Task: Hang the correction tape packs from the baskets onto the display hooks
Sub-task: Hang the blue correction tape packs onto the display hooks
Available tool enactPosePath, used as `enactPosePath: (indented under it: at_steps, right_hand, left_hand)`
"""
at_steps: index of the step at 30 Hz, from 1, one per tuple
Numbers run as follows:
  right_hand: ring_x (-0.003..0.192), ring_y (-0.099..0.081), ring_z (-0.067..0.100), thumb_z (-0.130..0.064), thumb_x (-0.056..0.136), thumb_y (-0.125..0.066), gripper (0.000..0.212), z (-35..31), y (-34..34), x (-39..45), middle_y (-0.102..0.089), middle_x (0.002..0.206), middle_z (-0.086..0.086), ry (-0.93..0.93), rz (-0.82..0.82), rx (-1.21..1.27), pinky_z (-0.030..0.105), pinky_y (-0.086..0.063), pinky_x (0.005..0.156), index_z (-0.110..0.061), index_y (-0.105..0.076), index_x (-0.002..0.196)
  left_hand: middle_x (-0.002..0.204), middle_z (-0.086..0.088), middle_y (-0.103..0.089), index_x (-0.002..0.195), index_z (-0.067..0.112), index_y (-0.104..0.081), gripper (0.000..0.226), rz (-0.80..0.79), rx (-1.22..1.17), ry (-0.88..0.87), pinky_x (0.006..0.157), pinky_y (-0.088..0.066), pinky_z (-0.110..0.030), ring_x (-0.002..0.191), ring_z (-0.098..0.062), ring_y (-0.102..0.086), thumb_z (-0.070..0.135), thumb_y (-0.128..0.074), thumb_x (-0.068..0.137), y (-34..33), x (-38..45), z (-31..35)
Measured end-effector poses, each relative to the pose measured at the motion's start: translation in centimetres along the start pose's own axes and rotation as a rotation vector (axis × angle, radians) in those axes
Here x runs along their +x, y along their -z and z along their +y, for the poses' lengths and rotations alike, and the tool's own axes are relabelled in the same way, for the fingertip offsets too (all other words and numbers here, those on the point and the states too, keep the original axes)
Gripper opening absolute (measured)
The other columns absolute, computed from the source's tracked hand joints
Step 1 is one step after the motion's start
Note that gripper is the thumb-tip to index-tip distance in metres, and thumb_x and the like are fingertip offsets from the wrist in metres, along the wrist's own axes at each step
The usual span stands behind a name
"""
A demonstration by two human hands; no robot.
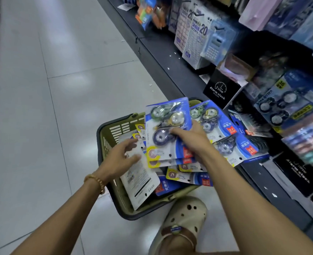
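An olive basket (115, 126) with a dark rim sits on the floor, full of blue correction tape packs. My right hand (192, 138) grips a small stack of these packs (167, 126), lifted above the basket with the fronts facing me. My left hand (120, 155) hovers with relaxed, spread fingers over a pack lying white back up (141, 183) at the basket's left side. More packs (223, 129) lean over the basket's right edge against the shelf. Similar packs hang on the display (288, 105) at the right.
A dark shelf unit runs along the right with hanging calculators (216, 46), sticker sheets (194, 34) and black alarm clock boxes (220, 92). My foot in a cream clog (185, 218) stands just in front of the basket. Pale floor tiles stretch to the left.
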State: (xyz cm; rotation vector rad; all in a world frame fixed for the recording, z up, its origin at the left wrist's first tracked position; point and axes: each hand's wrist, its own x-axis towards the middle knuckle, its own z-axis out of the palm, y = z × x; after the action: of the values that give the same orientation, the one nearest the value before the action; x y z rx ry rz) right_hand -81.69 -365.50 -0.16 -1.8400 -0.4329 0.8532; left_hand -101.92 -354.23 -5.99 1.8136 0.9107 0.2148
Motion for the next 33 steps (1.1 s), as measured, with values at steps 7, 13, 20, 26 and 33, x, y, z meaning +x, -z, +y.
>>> enactPosePath:
  at_steps: [7,13,20,26,33]
  right_hand:
    - [0.088,-0.074,0.024,-0.016,0.079,-0.081,0.027,1.3,4.5,-0.6,-0.077,0.096,0.002,-0.015,0.162,0.043,0.041,-0.062,0.082,-0.017,-0.068,0.103]
    - [0.088,-0.076,0.026,-0.023,0.068,-0.085,0.044,1.1,7.0,-0.8,-0.078,0.097,0.005,-0.047,0.237,0.181,0.048,-0.062,0.081,-0.013,-0.07,0.109]
    - [0.085,-0.076,0.031,-0.02,0.088,-0.075,0.029,-1.0,10.3,-2.0,-0.077,0.103,0.016,-0.088,0.172,0.417,0.047,-0.064,0.071,-0.005,-0.071,0.113]
    - [0.08,-0.077,0.027,-0.021,0.09,-0.073,0.035,-3.0,11.3,-4.1,-0.078,0.099,0.013,-0.029,0.144,0.449,0.038,-0.062,0.061,-0.007,-0.067,0.121]
    - [0.075,-0.076,0.025,-0.017,0.09,-0.073,0.019,-5.9,14.8,-8.1,-0.078,0.094,0.012,0.081,0.222,0.505,0.039,-0.064,0.063,-0.008,-0.071,0.107]
  left_hand:
    - [0.16,0.003,-0.034,0.115,0.03,-0.068,0.032,-0.368,0.671,-0.247,0.125,-0.009,-0.056,0.155,-0.021,-0.009,0.028,-0.078,0.085,-0.9,1.1,1.1]
    - [0.1,0.009,-0.069,0.082,0.033,-0.057,0.02,-0.351,0.647,-0.295,0.118,-0.022,-0.037,0.102,-0.009,-0.056,0.032,-0.077,0.087,0.1,2.4,3.2]
    - [0.089,0.001,-0.068,0.08,0.021,-0.054,0.021,-0.111,0.066,-0.125,0.068,-0.055,-0.036,0.076,-0.013,-0.066,0.027,-0.069,0.094,0.9,2.8,5.9]
    - [0.112,-0.016,-0.073,0.109,0.005,-0.061,0.016,-0.004,-0.545,0.065,0.074,-0.061,-0.038,0.088,-0.022,-0.073,0.018,-0.053,0.104,-2.6,2.1,10.6]
    - [0.118,-0.012,-0.074,0.128,0.011,-0.065,0.042,-0.122,-0.972,0.202,0.091,-0.057,-0.052,0.108,-0.033,-0.071,0.042,-0.05,0.103,-6.9,-0.3,18.3]
